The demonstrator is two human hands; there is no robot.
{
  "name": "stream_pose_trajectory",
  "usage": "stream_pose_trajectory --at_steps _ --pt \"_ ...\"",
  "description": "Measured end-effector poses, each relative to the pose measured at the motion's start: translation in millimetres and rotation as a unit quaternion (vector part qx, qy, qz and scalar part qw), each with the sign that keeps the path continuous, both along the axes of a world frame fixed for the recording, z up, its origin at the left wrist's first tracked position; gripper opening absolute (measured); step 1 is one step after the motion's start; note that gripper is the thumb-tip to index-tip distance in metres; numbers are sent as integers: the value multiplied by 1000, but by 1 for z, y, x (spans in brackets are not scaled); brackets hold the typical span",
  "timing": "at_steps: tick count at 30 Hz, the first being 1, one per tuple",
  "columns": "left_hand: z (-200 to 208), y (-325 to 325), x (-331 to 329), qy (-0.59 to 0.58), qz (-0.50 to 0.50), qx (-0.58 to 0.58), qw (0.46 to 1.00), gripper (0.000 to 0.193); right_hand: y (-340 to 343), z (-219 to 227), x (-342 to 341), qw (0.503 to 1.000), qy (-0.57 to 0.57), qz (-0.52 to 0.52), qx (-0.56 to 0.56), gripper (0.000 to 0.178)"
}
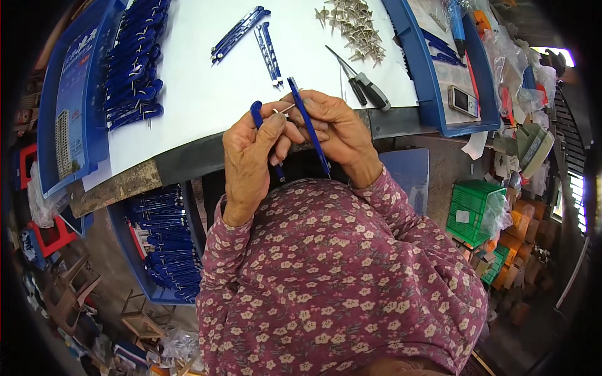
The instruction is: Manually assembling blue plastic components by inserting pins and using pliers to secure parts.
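Observation:
My left hand (251,150) is closed around a blue plastic strip with a rounded, hooked head (256,108); its lower end pokes out below the fingers. Closed on a second long, slim blue strip (309,128) is my right hand (335,125), with that strip slanting down toward my lap. A thin pale pin (286,109) spans the gap between the two pieces, near my fingertips. Both hands meet just over the table's near edge. Beyond them on the white sheet lie blue strips with pale fittings (268,55) and another small bundle of such strips (240,34).
Flat-headed metal pins (355,28) are heaped at the far right, near a grey-handled screwdriver (370,91). Blue pieces (135,69) are stacked along the left. A blue tray (433,119) at right holds a phone (463,100). Below left sits a filled blue bin (153,294).

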State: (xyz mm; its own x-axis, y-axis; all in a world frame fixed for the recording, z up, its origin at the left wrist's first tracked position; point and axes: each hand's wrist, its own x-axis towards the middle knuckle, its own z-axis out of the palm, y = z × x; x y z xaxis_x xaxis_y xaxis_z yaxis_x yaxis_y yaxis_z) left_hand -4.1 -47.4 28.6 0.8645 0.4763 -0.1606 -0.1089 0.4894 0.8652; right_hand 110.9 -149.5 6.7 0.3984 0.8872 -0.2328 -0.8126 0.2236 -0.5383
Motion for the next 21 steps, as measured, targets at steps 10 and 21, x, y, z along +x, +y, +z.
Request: stream_pose_trajectory --at_steps 10,21 --pt "-4 -2 1 -11 9 -11 1000 28 0 -4 -2 1000 -10 20 14 26" --pt "-7 -2 0 -14 19 -9 1000 28 0 4 -9 996 -73 -18 -53 22"
